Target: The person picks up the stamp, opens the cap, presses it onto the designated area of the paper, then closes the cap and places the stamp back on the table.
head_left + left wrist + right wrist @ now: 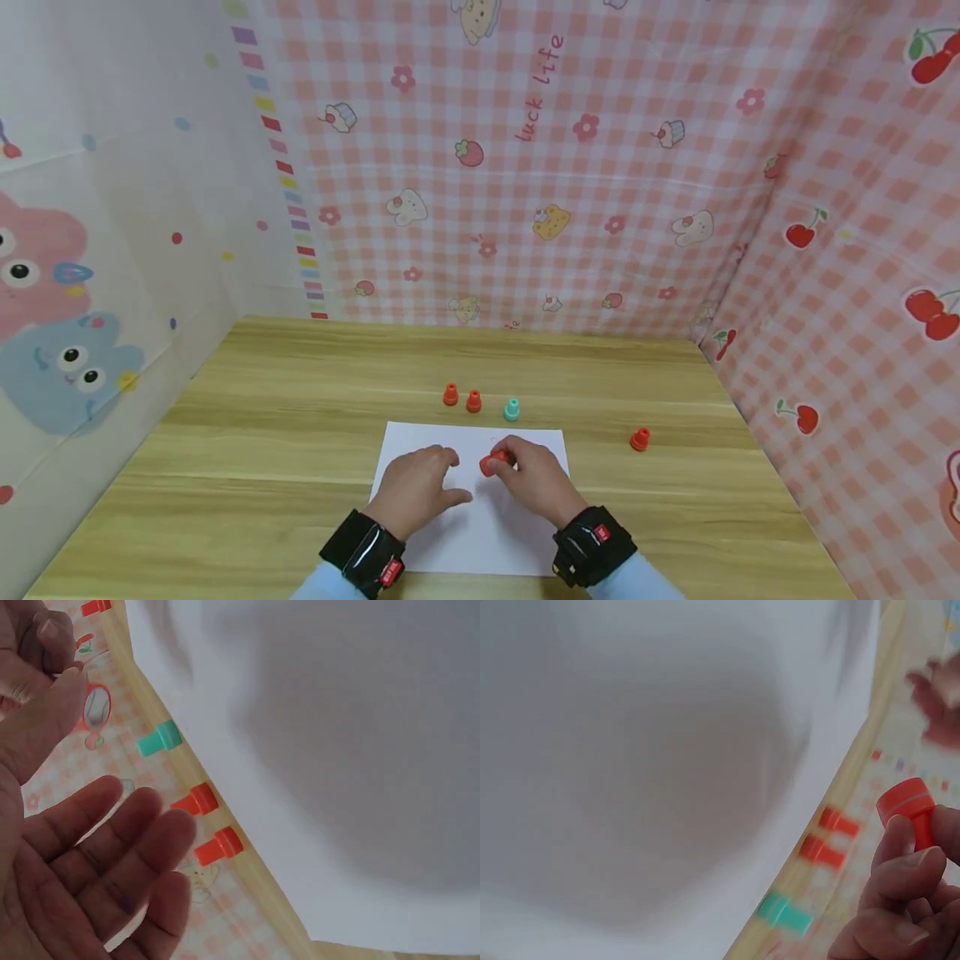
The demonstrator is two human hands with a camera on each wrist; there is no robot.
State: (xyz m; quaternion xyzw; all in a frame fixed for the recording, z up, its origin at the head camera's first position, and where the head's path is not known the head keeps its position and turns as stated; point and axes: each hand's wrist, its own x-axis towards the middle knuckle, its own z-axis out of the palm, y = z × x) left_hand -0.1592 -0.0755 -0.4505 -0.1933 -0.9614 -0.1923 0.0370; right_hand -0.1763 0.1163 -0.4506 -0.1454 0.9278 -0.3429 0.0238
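Note:
A small red stamp point(492, 463) is pinched between the thumb and fingers of my right hand point(542, 481), above the white paper point(480, 533). The right wrist view shows this red stamp point(906, 801) with its wide end up and the narrow handle between the fingers. Its round, pale stamping face point(97, 706) is turned toward the left wrist camera. My left hand point(414, 490) hovers over the paper's left part, fingers spread and thumb apart, with nothing in it. A faint mark shows near the paper's top edge, partly behind the right hand.
Beyond the paper's far edge stand two red stamps point(451, 395) and a teal stamp point(512, 409). Another red stamp point(640, 439) stands off to the right on the wooden table point(262, 433). Patterned cloth walls point(487, 192) enclose the table at the back and both sides.

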